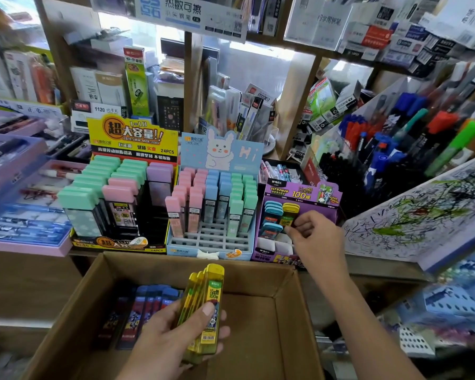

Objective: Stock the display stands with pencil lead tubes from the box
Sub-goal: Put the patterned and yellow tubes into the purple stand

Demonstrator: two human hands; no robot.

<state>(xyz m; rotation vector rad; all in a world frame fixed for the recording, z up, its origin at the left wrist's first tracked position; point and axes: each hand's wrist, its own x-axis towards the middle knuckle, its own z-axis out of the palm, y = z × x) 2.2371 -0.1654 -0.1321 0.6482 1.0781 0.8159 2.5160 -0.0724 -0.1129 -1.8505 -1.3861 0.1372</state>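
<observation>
Stand [302, 193] "ULTRAMAN 100": R hand [317, 237] pinches tube [290, 213], L hand [173, 335] grips bunch [211, 294].

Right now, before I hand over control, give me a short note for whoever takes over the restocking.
Left hand: grips a stack of yellow tubes above the box.
Right hand: pinches a single yellow tube standing in the purple stand, beside the teal tubes.
Done: the purple stand's back rows are partly filled.
Left: its front slots are empty, and blue tubes lie in the box.
</observation>
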